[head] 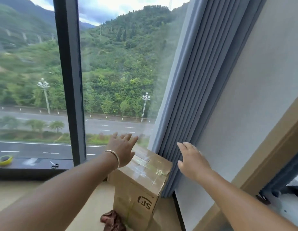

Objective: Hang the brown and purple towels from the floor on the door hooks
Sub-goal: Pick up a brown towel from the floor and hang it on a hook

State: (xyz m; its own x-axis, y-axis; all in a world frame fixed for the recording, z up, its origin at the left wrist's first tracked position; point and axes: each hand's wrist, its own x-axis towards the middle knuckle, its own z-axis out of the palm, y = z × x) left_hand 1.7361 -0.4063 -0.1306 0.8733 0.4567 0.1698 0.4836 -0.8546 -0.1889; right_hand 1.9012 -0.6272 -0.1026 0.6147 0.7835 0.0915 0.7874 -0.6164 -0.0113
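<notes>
Head view is showing two bare forearms reaching forward from the bottom corners. Nearest on the floor, the brown towel (112, 220) is lying crumpled against the foot of a taped cardboard box (138, 184), well below both hands. No purple towel is showing anywhere, and neither a door nor any hooks are appearing in this view.

Further out, the left hand (122, 151), with a bracelet (115, 158) on its wrist, is spreading its fingers wide over the top of the box; it is gripping nothing, and whether the palm is touching the tape cannot be told. The right hand (191, 161) is likewise splaying open and empty, hovering just beside the folds of the blue-grey curtain (186, 90).

Beyond them, a roll of yellow tape (5, 160) and a pair of scissors (54, 165) are resting on the dark window sill (33, 164), and the window (111, 72) is looking out on a road and a wooded hillside.

Judging from this, the pick-up is not yet begun. The risk is that the hands are aiming too high: reaching on at this level would be meeting the box or curtain rather than cloth. Bending for the towel could be nudging the box, which is standing close enough to topple onto it or pin a corner. With the purple one unseen, it may be getting overlooked behind the box or curtain.
</notes>
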